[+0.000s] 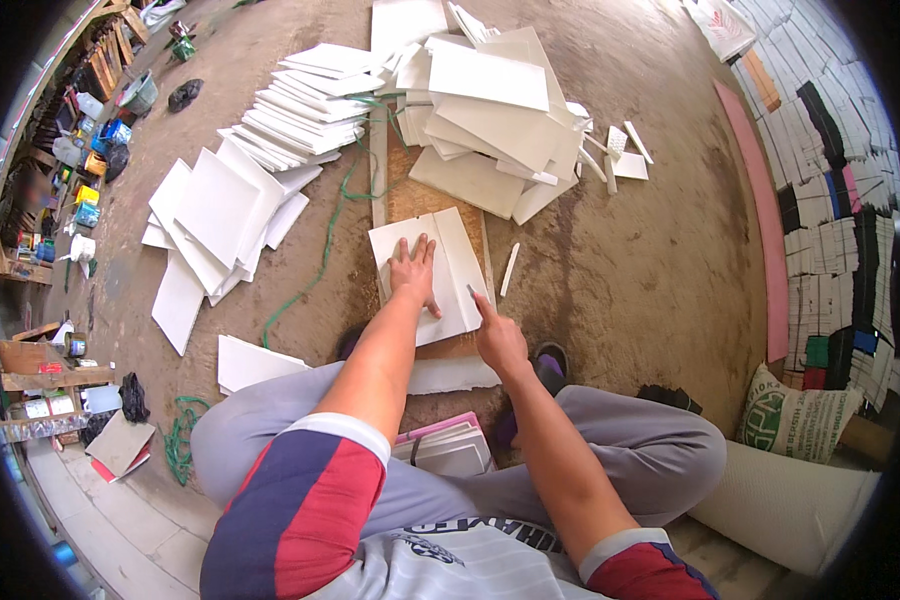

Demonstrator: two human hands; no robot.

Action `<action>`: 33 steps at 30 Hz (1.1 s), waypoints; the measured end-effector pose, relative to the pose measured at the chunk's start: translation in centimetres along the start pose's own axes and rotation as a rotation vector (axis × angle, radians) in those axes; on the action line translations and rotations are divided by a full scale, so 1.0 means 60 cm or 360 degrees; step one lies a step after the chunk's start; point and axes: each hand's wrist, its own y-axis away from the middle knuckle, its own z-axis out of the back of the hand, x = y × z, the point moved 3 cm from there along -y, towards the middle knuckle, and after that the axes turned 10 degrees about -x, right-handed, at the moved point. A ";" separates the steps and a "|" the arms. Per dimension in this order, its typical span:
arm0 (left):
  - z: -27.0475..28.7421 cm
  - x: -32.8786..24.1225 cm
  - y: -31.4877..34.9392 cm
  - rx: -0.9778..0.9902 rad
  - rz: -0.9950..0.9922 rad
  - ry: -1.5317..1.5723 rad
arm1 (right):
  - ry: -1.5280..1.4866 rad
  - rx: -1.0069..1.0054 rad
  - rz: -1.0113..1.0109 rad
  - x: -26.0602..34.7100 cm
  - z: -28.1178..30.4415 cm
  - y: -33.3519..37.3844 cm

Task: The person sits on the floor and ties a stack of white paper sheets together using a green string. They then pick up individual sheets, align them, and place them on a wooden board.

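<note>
Dirt floor point(630, 260), left hand point(413, 272) flat on white sheet point(450, 262)

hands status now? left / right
Left hand: open, flat on the white sheet.
Right hand: closed on a small blade, tip at the sheet.

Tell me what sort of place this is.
Probably a small craft workshop where white sheet material is cut by hand on the floor. Piles of white sheets lie on a bare dirt floor, the left hand presses one sheet on a wooden board, and cluttered shelves line the wall.
</note>
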 end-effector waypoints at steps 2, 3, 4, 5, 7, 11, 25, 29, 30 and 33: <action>0.001 -0.002 0.001 0.0008 0.0009 -0.0028 | -0.0047 -0.0072 0.0041 0.013 -0.020 -0.041; 0.002 -0.003 -0.001 0.0014 0.0012 -0.0045 | -0.0011 -0.0053 0.0025 0.022 -0.025 -0.061; 0.003 -0.003 -0.001 0.0019 0.0016 -0.0046 | 0.0022 -0.0031 0.0012 0.035 -0.027 -0.082; 0.004 -0.003 -0.002 0.0024 0.0020 -0.0047 | 0.0054 -0.0009 -0.0001 0.049 -0.030 -0.103; 0.004 -0.002 0.000 0.0026 0.0012 -0.0027 | 0.0074 -0.0011 0.0025 0.071 -0.031 -0.144; 0.001 -0.003 -0.004 0.0033 -0.0023 -0.0019 | 0.0048 -0.0078 0.0112 0.082 -0.055 -0.216; 0.000 -0.001 -0.009 0.0124 -0.0028 -0.0027 | 0.0038 -0.0058 0.0155 0.104 -0.101 -0.279; -0.003 -0.003 -0.012 0.0138 -0.0050 -0.0092 | 0.0033 0.0020 0.0107 0.120 -0.099 -0.291; -0.005 -0.002 -0.012 0.0142 -0.0050 -0.0124 | 0.0033 0.0048 0.0101 0.135 -0.088 -0.291; -0.009 0.000 -0.012 0.0132 -0.0044 -0.0146 | 0.0068 0.0066 0.0131 0.146 -0.077 -0.300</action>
